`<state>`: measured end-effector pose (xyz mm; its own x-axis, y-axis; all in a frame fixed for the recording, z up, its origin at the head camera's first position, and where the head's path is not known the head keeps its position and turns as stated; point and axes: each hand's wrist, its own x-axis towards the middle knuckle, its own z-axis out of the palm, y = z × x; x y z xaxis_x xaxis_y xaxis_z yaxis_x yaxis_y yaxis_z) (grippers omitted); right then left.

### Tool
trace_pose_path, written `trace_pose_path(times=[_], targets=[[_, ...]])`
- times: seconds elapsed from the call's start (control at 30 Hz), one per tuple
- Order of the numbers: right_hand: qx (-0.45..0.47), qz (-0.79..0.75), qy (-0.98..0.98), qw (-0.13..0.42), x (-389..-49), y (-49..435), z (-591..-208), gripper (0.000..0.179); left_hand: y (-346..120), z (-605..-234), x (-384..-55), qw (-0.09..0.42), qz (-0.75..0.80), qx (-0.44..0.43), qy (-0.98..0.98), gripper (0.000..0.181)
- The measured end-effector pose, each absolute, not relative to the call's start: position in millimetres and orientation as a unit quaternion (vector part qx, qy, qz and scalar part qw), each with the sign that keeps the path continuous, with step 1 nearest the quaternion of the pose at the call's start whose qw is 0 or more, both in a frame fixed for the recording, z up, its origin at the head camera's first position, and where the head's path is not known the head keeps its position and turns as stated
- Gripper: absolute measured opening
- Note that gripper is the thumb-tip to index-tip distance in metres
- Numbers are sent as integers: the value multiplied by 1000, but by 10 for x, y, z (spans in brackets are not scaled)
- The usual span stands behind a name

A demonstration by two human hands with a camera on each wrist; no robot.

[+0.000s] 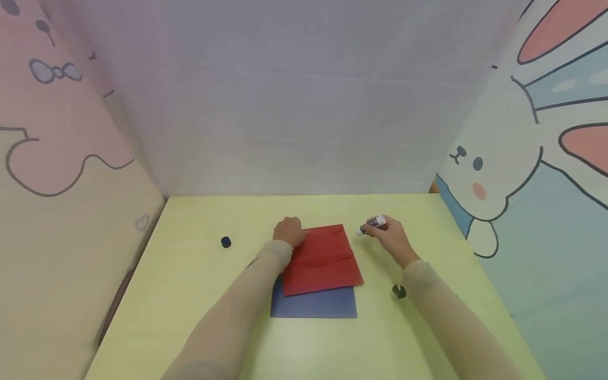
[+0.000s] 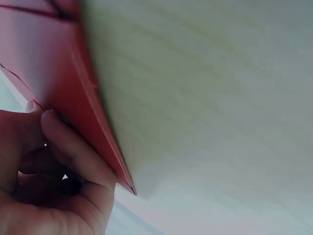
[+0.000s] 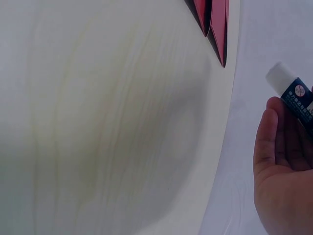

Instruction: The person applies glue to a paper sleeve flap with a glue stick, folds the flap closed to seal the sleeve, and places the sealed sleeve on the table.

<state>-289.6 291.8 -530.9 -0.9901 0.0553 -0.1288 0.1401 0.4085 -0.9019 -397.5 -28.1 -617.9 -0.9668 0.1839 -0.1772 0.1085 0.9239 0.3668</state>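
Observation:
A sheet of folded red paper (image 1: 323, 264), creased across its middle, lies partly over a blue sheet (image 1: 315, 305). At its far left corner is my left hand (image 1: 288, 232); in the left wrist view the finger and thumb of that hand (image 2: 68, 166) pinch an edge of the red paper (image 2: 80, 98). My right hand (image 1: 395, 240) grips a glue stick (image 1: 372, 225) in the air, right of the paper. The right wrist view shows the glue stick's white end (image 3: 282, 78) pointing out past the fingers of the right hand (image 3: 281, 171).
On the yellow table (image 1: 190, 295), a small dark cap-like piece (image 1: 226, 241) stands to the left. Another small dark object (image 1: 399, 291) sits beside my right forearm. A pale backdrop (image 1: 304, 132) rises behind the table, with printed cartoon sheets (image 1: 513, 158) at both sides.

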Motion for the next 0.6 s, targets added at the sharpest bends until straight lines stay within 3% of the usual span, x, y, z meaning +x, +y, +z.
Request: trace_pose_path(times=[0.33,0.6], targets=[[67,-538,839,45,-2890,2888,-5348,46,-315,-6045,-3941,145,181,74,970,39],[69,-544,835,41,-2899,2923,-5377,44,-195,-5840,-3848,165,194,46,966,74]])
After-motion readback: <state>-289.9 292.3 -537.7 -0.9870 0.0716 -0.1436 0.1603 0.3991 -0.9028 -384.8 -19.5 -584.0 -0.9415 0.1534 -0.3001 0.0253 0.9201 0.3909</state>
